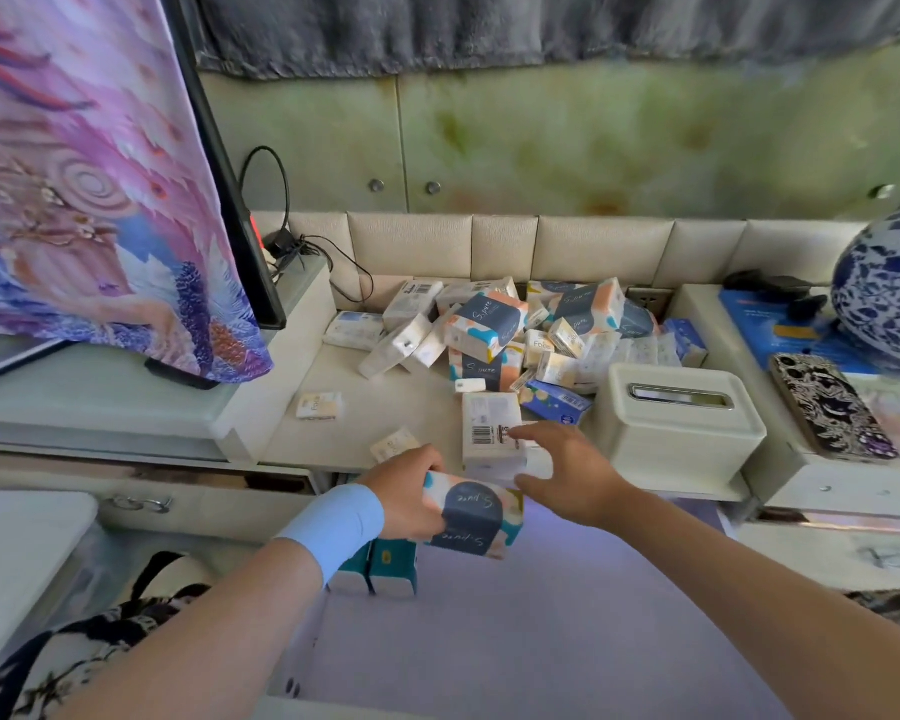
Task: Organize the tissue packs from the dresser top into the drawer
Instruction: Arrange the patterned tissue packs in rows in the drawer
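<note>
A heap of tissue packs [510,330] lies on the cream dresser top [411,402], with small packs scattered toward the front. My left hand [409,493] grips a navy, orange and white tissue pack [476,517] above the open drawer [541,631]. My right hand [567,470] has its fingers spread over a white pack with a barcode [489,433] at the dresser's front edge, thumb near the held pack. Two teal-and-white packs [380,566] stand in the drawer's far left corner.
A cream tissue box [676,428] sits right of the heap. A phone [827,407], blue booklet and blue-and-white vase [884,293] are on the right ledge. A cloth-covered screen [100,189] stands at left, with cables behind it.
</note>
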Available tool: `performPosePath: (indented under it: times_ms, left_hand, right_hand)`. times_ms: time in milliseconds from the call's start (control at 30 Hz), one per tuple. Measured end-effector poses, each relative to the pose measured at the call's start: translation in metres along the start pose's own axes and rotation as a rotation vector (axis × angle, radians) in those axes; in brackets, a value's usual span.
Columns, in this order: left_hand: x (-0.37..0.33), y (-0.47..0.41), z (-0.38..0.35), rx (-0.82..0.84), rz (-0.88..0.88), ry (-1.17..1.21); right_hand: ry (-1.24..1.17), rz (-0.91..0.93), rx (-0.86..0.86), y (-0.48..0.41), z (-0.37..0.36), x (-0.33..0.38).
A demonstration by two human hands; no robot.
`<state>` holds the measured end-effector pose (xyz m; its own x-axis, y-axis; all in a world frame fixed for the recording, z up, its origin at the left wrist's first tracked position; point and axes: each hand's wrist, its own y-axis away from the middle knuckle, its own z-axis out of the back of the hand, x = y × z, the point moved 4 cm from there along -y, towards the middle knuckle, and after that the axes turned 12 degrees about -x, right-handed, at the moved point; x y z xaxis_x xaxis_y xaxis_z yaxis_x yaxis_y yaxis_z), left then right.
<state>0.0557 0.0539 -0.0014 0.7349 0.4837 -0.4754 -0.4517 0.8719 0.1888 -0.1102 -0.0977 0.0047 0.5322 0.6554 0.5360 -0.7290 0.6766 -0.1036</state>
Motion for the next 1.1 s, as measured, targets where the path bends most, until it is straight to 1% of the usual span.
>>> performPosePath:
  times_ms: [100,167,233,300,367,467,533,600,667,700,733,800,867,967,1033,1100]
  left_hand:
    - [0.002,-0.002,-0.014,0.047,0.016,-0.020]
    - [0.000,-0.004,-0.027,0.084,-0.022,-0.025]
    - [-0.004,-0.006,-0.041,0.117,-0.082,-0.074]
    - [-0.006,-0.010,-0.053,0.127,-0.135,-0.192]
    - [-0.006,-0.014,-0.064,0.113,-0.196,-0.350]
    - [-0.004,-0.024,-0.080,0.125,-0.270,-0.514]
    - [-0.001,-0.031,-0.091,0.185,-0.302,-0.611]
    - [0.003,-0.038,-0.097,0.227,-0.294,-0.707]
    - [0.006,-0.042,-0.100,0.265,-0.291,-0.790]
    - [0.007,-0.044,-0.099,0.298,-0.285,-0.819]
    - [0.006,-0.045,-0.094,0.336,-0.263,-0.815]
    - [0.002,-0.048,-0.077,0.394,-0.150,-0.666]
    - [-0.005,-0.052,-0.050,0.346,-0.065,-0.468]
    - [-0.009,-0.051,-0.003,0.101,-0.071,-0.247]
    - [-0.006,-0.043,0.024,-0.080,-0.057,-0.127]
    - [-0.008,-0.032,0.043,-0.272,-0.088,-0.075]
  right_hand:
    - [0.195,0.058,-0.087,-0.009,0.001,-0.014]
    - [0.278,0.130,-0.063,-0.015,-0.006,-0.011]
    - [0.360,0.207,-0.001,-0.022,-0.015,-0.005]
    - [0.451,0.268,0.060,-0.027,-0.026,-0.003]
    - [0.557,0.317,0.084,-0.028,-0.036,-0.005]
    - [0.662,0.374,0.005,-0.027,-0.049,-0.007]
    - [0.679,0.422,-0.058,-0.028,-0.055,-0.007]
    - [0.650,0.494,-0.112,-0.030,-0.058,-0.009]
    - [0.515,0.549,-0.208,-0.030,-0.053,-0.011]
    - [0.412,0.544,-0.262,-0.030,-0.046,-0.011]
    - [0.298,0.506,-0.305,-0.032,-0.038,-0.010]
    - [0.062,0.357,-0.342,-0.036,-0.021,-0.005]
    - [-0.175,0.147,-0.326,-0.039,-0.007,-0.003]
    - [-0.529,-0.219,-0.176,-0.041,0.004,-0.002]
    - [-0.690,-0.412,-0.095,-0.039,0.007,-0.005]
    - [-0.814,-0.569,-0.006,-0.033,0.009,-0.003]
